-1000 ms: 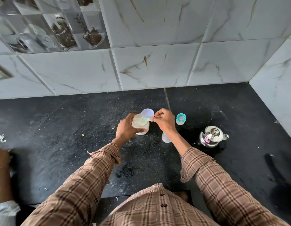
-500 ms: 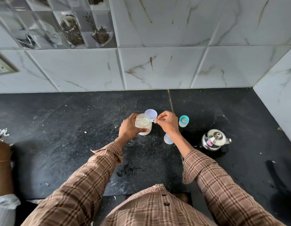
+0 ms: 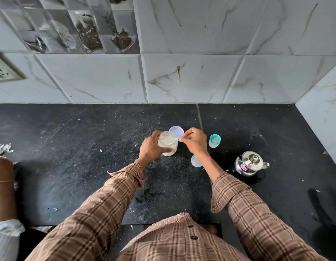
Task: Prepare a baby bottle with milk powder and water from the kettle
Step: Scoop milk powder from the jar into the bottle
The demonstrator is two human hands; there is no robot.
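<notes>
L hand (image 3: 151, 150) was curled round the side of a translucent white plastic powder jar (image 3: 168, 146), open-topped w/ pale powder inside, standing on the black speckled stone counter (image 3: 69, 157). R hand (image 3: 194, 142) pinched the handle of a small light-blue plastic scoop (image 3: 176, 138) between thumb & fingertips, scoop bowl over the jar mouth; couldn't tell how much powder was in it. Just behind the jar, touching or nearly so, lay a round pale-lilac lid (image 3: 177, 130). R of the right hand stood a small clear baby bottle w/ a teal screw ring (image 3: 214, 141), upright, apart from the hand. A pale-blue rounded cap (image 3: 195, 162) sat on the counter partly hidden under the R wrist. Further R, well apart from the bottle, stood a small shiny steel kettle w/ lid & knob (image 3: 249, 163), spout to the R, pink sticker on its side. Both arms wore brown plaid sleeves (image 3: 257, 213). White marble-look tiles (image 3: 182, 78) backed the counter; a wall socket (image 3: 3, 71) showed at far L.
</notes>
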